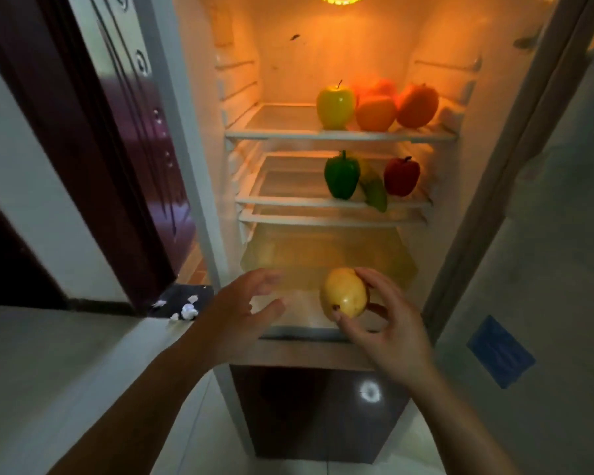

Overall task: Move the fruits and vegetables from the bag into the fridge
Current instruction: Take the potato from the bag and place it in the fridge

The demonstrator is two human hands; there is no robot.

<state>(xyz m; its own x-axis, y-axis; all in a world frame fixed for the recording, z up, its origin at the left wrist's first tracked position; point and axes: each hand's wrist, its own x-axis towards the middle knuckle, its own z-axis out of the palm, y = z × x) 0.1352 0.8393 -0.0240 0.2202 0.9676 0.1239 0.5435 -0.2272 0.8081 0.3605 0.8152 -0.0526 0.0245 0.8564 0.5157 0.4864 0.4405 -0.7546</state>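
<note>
Right hand (388,323) clamped around yellow fruit (344,292) — left hand (246,303) alongside, fingers spread, empty.

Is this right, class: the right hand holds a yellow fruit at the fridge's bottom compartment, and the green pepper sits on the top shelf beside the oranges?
Not quite. The head view shows the green pepper on the middle shelf, near the red pepper. The right hand does hold the yellow fruit at the bottom compartment.
</note>
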